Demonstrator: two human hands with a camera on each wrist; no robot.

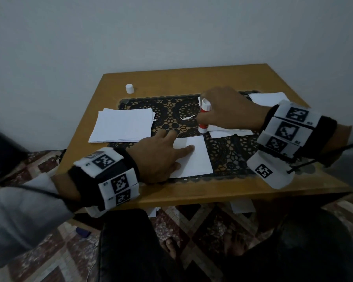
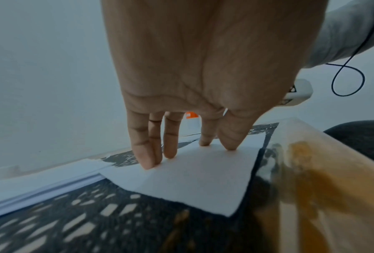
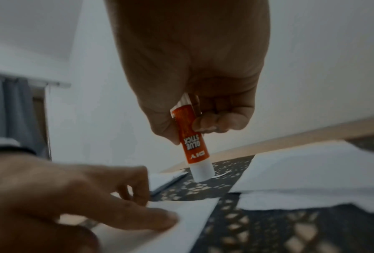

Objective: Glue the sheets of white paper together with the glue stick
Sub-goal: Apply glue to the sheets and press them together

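Fingers of the left hand lie straight on the white sheet at centre frame, likely pinning it for gluing. Just above, the right hand grips the uncapped glue stick, tip down; its cap stands upper left.

Head view looks down; both close wrist views share the white sheet.

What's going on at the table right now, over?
Left hand flat, pressing paper sheet. Right hand grips glue stick, upright, uncapped. Cap parked far corner. Nothing blocking.
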